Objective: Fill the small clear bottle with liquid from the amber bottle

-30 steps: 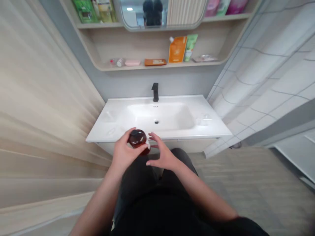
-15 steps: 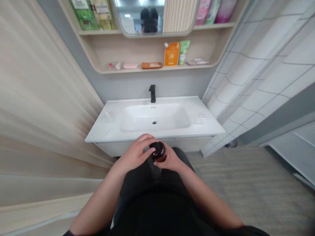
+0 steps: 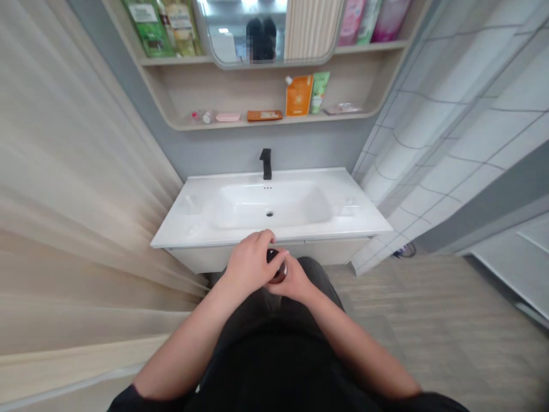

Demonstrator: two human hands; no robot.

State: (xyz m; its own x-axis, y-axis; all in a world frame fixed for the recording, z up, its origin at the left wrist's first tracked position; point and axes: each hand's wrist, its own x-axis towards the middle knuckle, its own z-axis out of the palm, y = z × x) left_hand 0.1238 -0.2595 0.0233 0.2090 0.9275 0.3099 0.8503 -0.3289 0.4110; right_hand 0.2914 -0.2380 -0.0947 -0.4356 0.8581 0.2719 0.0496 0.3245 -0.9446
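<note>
Head view: a white counter (image 3: pixel 171 229) with a sunken basin (image 3: pixel 295 203), a black faucet (image 3: pixel 266 164) upright behind it.
Left hand (image 3: pixel 251 260): curved over the top of a dark brown bottle (image 3: pixel 280 276), thumb laid across it, a finger bent beyond; whether they pinch the cap, I cannot tell.
Right hand (image 3: pixel 295 277): wrapped round the bottle's side, clasping it.
Bottle's place: just in front of the counter's near edge, above dark trousers (image 3: pixel 319 272), largely covered by fingers.
Shelf (image 3: pixel 235 125): above the faucet, bearing an orange pouch (image 3: pixel 299 96) beside a green tube (image 3: pixel 319 93), with a flat orange packet (image 3: pixel 265 115) to their left.
Mirror (image 3: pixel 309 31): above the shelf.
Curtain (image 3: pixel 86 171): hanging at the left.
</note>
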